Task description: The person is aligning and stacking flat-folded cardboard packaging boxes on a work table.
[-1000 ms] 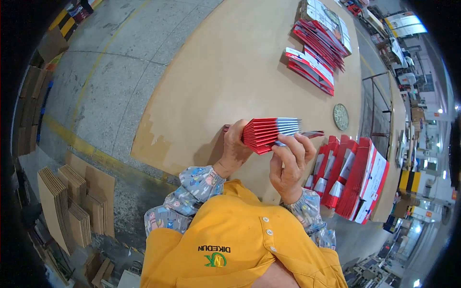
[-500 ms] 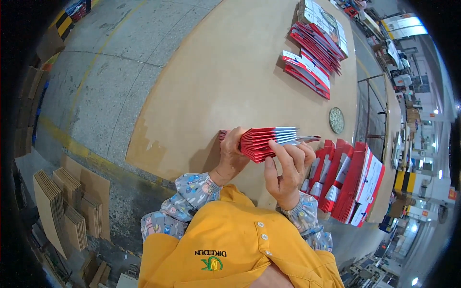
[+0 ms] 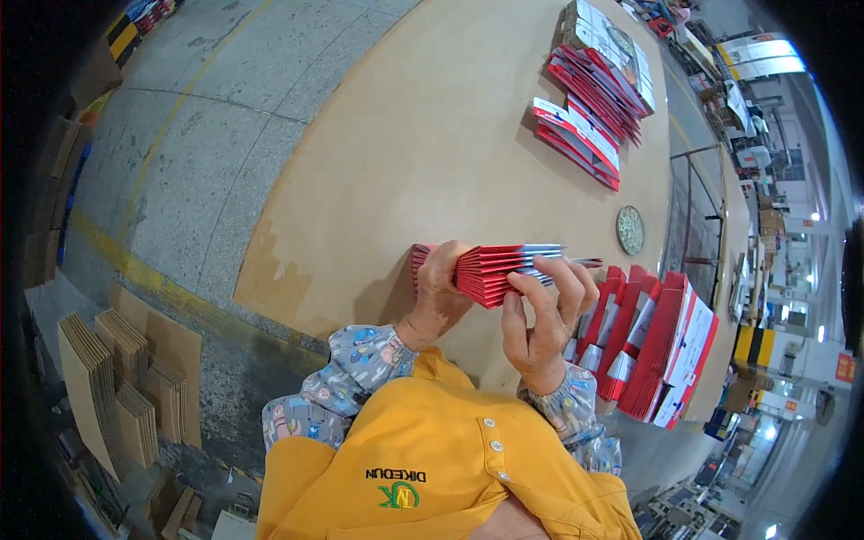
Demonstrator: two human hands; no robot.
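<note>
My left hand [image 3: 437,286] is wrapped round the middle of a stack of red folded cards [image 3: 490,275], held above the near part of the table. Pleated red edges show on both sides of that hand, and pale silvery portions lie toward the right end. My right hand [image 3: 547,326] is at this right end, its thumb and bent fingers closed on the card edges. How many cards they pinch is hidden. Close by on the right stand several bundles of red and white folded cards [image 3: 661,351], some wrapped with pale bands.
Across the brown table [image 3: 396,162], more red and white folded cards [image 3: 589,135] lie in a loose pile beside a printed package [image 3: 612,40]. A round patterned dish [image 3: 630,229] sits near the right edge. Stacked cardboard sheets [image 3: 126,387] stand on the floor at left.
My right hand has shifted slightly right and up along the card edges, its fingers more curled. The left hand keeps its hold, with the stack turned a little.
</note>
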